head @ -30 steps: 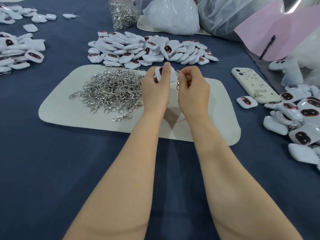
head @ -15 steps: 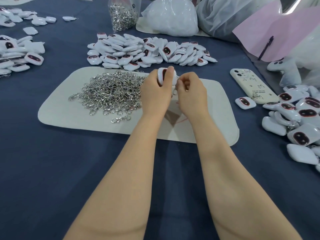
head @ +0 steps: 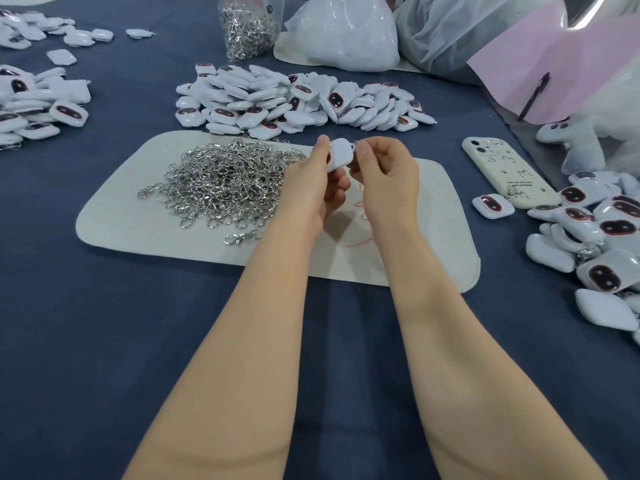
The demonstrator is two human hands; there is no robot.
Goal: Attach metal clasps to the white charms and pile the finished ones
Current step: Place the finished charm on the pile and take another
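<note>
My left hand [head: 313, 187] holds a white charm [head: 340, 155] above the white mat [head: 114, 220], its plain back towards me. My right hand [head: 386, 178] pinches a small metal clasp [head: 355, 144] at the charm's top right corner; the clasp is mostly hidden by my fingers. A heap of loose metal clasps [head: 225, 181] lies on the mat just left of my hands. A pile of white charms [head: 298, 98] sits behind the mat. Another pile of charms [head: 599, 237], some with clasps on them, lies at the right edge.
A phone in a cream case [head: 502, 171] lies right of the mat, a single charm [head: 492, 205] beside it. More charms [head: 38, 102] are heaped at far left. A bag of clasps [head: 247, 26] and plastic bags [head: 346, 32] stand at the back.
The charm has turned in my left hand so its plain back now faces me. My right hand has moved up to its top corner with the clasp.
</note>
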